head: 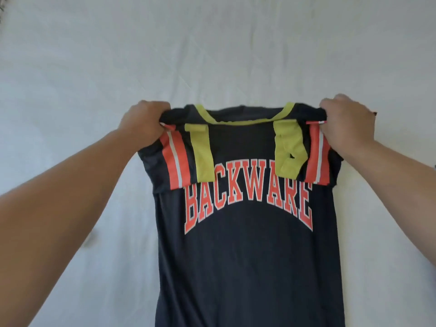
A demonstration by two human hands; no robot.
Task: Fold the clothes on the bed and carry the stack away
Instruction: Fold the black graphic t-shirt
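Head view: a dark navy jersey (247,256) with orange block lettering across the chest, orange and white stripes on the sleeves and yellow-green trim at the neck is held up in front of the person, over a bed (70,67) covered by a pale, creased sheet. The left hand (144,122) has its fingers curled round the bunched left shoulder of the jersey, and the right hand (346,123) grips the right shoulder the same way; both are clamped on cloth and well apart, so the top edge runs taut between them. Both sleeves lie turned in over the chest, partly covering the lettering, and the body hangs down as a narrow panel and runs out of view at the near edge, so I cannot tell whether the hem rests on the bed.

The step in hand looks like the folding of this one garment: the sides seem already brought in, and the lengthwise fold is not yet made. The next move probably calls for lowering the shoulders toward the hem, or laying the panel flat on the sheet and doubling it over, while keeping the tucked sleeves from slipping out. No folded stack shows here, so carrying away appears a good way off.
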